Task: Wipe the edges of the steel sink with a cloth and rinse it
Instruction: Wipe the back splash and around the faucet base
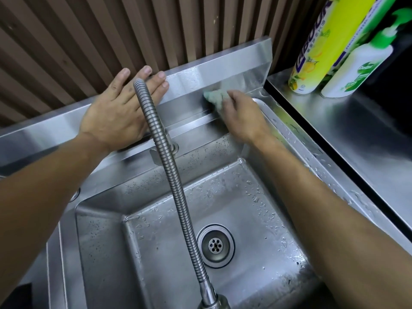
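Pale green cloth [215, 97] sits bunched under your right hand [242, 114], fingers closed on it and pressing it against the steel sink's [289, 134] back splash near the far right corner. Your left hand [120, 108] lies flat with fingers spread on top of the back ledge, behind the flexible faucet hose [169, 172]. Both forearms reach over the wet basin.

Flexible faucet hose [174, 175] across the open basin [256, 219], bottles [334, 52] crowding the right counter.
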`<state>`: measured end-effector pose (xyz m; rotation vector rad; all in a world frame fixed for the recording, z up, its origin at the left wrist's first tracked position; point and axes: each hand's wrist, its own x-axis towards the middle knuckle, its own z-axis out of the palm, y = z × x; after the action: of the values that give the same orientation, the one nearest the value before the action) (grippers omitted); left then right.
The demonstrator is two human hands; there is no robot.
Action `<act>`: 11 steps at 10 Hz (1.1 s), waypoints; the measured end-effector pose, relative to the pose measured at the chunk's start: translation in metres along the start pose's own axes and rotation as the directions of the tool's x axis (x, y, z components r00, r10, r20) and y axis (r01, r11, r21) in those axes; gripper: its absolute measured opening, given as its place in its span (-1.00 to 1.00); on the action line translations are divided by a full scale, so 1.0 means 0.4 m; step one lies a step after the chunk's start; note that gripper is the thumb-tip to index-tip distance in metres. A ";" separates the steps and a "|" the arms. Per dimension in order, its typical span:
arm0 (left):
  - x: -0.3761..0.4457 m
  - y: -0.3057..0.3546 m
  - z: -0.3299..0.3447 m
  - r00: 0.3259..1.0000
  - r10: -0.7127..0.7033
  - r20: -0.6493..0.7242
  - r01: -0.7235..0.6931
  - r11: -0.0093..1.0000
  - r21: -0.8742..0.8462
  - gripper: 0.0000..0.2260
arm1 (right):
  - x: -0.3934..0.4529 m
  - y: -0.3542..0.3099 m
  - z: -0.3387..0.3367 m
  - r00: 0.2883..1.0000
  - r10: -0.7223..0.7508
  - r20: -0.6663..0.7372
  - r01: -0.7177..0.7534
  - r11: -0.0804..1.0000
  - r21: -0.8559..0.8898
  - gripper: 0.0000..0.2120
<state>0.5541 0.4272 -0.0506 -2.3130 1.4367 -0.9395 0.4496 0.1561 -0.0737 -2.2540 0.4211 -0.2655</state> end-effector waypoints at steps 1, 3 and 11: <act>0.004 0.005 -0.005 0.999 0.031 -0.006 -0.031 0.999 0.007 -0.49 | -0.001 -0.029 0.017 0.995 0.103 0.005 -0.100 0.945 0.311 -0.83; 0.001 0.002 0.009 0.999 0.031 -0.016 -0.031 0.999 0.029 -0.46 | -0.055 0.009 0.114 0.872 -0.301 -0.387 0.151 0.915 -0.373 -0.57; -0.001 -0.011 0.057 0.977 -0.016 0.211 0.011 1.000 0.027 -0.36 | -0.095 0.025 0.209 0.770 -0.589 0.244 0.632 0.756 -0.170 -0.57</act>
<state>0.5718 0.4270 -0.0659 -2.3262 1.3158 -0.6863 0.4394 0.2219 -0.1376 -2.5776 -0.4342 -0.3586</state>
